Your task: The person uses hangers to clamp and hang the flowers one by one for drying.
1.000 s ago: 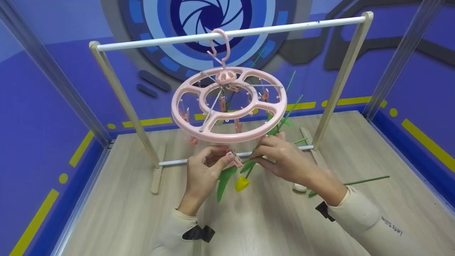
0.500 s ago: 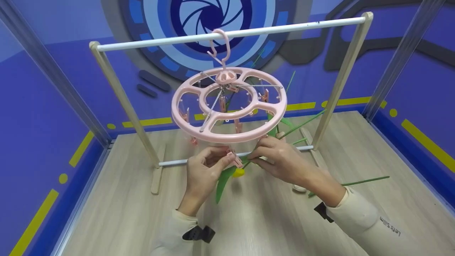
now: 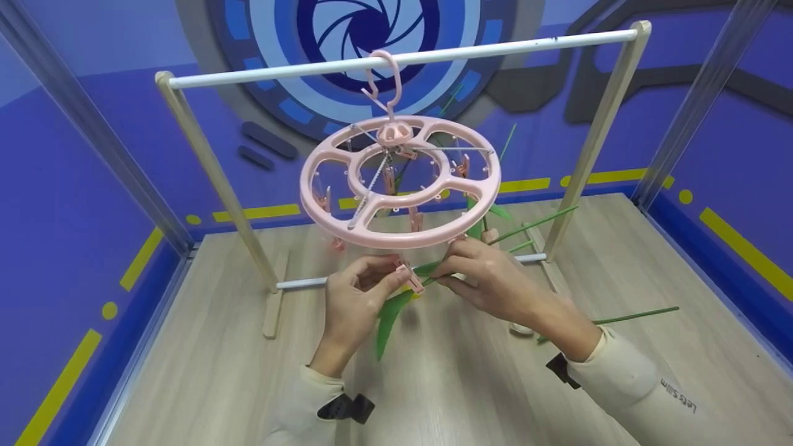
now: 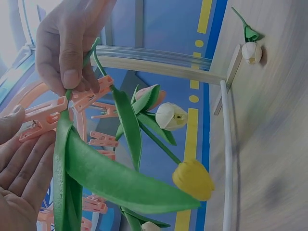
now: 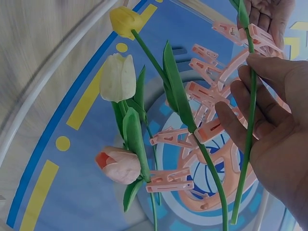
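My left hand (image 3: pixel 354 300) holds a pink clothespin (image 4: pixel 43 118) under the front rim of a round pink clip hanger (image 3: pixel 396 235). My right hand (image 3: pixel 489 272) pinches the green stem (image 5: pixel 251 106) of an artificial flower, whose leaves (image 4: pixel 120 180) spread below the clothespin. The stem runs across the clothespin's tip; whether it lies between the jaws I cannot tell. That flower's head is out of sight. Clipped close by hangs a yellow tulip (image 4: pixel 193 179); a white tulip (image 5: pixel 118 77) and a pink tulip (image 5: pixel 118 165) hang beyond it.
The hanger's hook (image 3: pixel 387 74) sits over the white top bar (image 3: pixel 495 51) of a wooden-legged rack (image 3: pixel 591 142). Other pink clips (image 5: pixel 173 137) dangle from the ring. Another white tulip (image 4: pixel 251 53) lies on the wooden tabletop (image 3: pixel 204 371), right of the rack's foot.
My right hand has shifted slightly left, and the stem's free end has swung down to the right. The yellow bloom has moved up, mostly behind the clothespin. My left hand stays put.
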Tool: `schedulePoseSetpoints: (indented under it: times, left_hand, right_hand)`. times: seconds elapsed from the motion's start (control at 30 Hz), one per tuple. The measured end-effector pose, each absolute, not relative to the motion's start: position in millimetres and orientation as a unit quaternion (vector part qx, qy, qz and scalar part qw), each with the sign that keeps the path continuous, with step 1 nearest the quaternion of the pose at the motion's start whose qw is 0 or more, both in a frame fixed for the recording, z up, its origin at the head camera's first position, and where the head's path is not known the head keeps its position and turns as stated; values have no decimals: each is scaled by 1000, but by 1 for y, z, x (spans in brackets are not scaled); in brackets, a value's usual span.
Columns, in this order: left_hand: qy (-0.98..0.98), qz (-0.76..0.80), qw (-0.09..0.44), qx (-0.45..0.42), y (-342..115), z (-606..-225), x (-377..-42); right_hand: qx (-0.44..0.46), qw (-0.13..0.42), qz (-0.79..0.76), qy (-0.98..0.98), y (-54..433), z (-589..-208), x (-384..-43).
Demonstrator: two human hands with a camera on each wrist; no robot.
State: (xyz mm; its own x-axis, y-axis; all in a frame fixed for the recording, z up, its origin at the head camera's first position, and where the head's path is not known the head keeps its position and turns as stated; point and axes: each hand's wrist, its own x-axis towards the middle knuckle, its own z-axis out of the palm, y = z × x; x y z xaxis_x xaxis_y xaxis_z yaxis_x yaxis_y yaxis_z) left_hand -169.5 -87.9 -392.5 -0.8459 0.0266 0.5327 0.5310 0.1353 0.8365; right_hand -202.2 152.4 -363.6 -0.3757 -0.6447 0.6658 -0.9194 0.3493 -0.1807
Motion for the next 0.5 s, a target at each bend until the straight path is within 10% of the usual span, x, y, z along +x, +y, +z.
schedulePoseSetpoints:
  times: [0.5]
  left_hand:
    - [-758,-587,207,-195,-91,-382,-168]
  right_hand:
    - [503,247,294,-774,152,-360,-199]
